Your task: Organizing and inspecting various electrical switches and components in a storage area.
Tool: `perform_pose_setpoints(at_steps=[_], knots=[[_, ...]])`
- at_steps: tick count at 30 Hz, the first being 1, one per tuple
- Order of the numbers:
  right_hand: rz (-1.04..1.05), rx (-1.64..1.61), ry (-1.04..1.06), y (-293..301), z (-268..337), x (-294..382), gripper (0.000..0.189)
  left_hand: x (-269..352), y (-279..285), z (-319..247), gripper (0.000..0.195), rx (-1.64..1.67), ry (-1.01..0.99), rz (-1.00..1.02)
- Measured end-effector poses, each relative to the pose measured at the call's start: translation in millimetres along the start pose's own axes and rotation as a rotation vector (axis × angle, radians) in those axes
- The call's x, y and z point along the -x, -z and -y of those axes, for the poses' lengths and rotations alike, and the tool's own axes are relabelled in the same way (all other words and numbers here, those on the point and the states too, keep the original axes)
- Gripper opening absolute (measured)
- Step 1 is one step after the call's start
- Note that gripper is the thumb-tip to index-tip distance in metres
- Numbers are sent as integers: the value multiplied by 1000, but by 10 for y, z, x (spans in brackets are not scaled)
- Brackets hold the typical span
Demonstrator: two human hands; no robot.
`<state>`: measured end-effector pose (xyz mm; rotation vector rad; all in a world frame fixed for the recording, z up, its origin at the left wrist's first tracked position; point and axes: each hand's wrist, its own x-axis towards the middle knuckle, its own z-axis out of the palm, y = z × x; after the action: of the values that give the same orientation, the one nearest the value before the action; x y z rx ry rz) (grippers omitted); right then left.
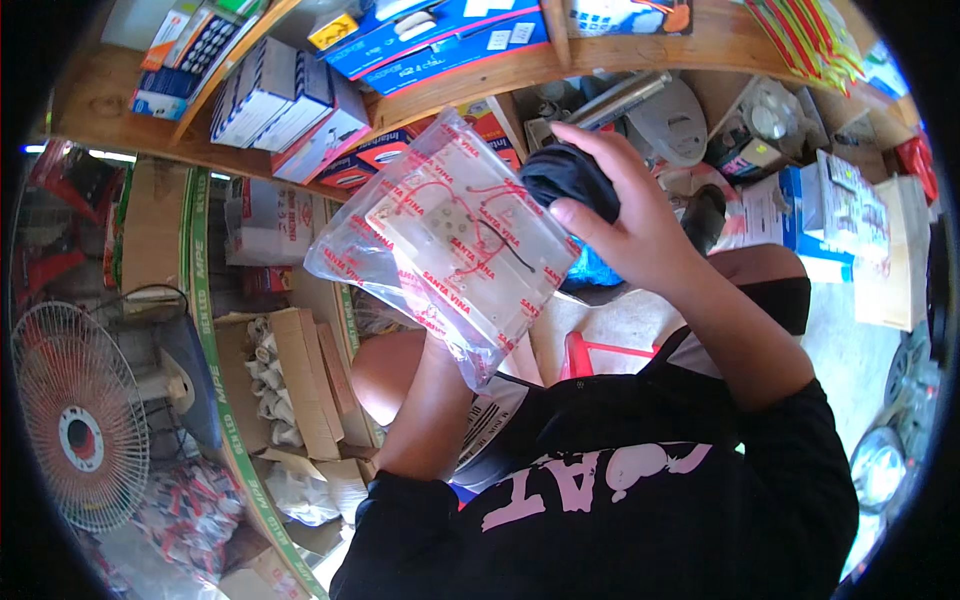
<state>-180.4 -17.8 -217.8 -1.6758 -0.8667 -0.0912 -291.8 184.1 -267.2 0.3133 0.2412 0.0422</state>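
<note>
A clear plastic bag with red printing is held up before me. Inside it lies a pale flat electrical board, with red wires and a dark one showing through the plastic. My left hand holds this bag from beneath; its fingers are hidden behind the plastic and only the wrist area shows. To the right, my right hand curves its thumb and fingers around a dark, rounded bundle, whose material I cannot tell. Something bright blue and shiny sits just below that bundle.
Boxes line a wooden shelf ahead. On the left are a fan and an open carton of white fittings. Cluttered compartments stand at right. A red plastic stool shows between my knees.
</note>
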Motion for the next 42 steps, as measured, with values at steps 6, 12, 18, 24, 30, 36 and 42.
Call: perform_pose_setpoints(at_steps=[6,12,18,24,30,36,42], knots=[[88,-4,-98,-53,-27,40,58,-29,136,-6,87,102,89,56],[136,0,-80,-70,-11,38,57,42,-57,11,89,104,72,194],[173,2,-70,-120,-45,70,60,24,-22,36,89,-38,46,90],[214,-6,-143,-162,-46,110,74,26,-37,85,85,32,66,176],[232,-285,-282,-223,-56,114,86,95,5,222,87,-49,48,131],[411,-404,-530,-94,-60,61,84,145,48,195,88,-108,84,132],[380,-720,-545,-124,-130,117,78,139,161,239,93,-164,-2,262]])
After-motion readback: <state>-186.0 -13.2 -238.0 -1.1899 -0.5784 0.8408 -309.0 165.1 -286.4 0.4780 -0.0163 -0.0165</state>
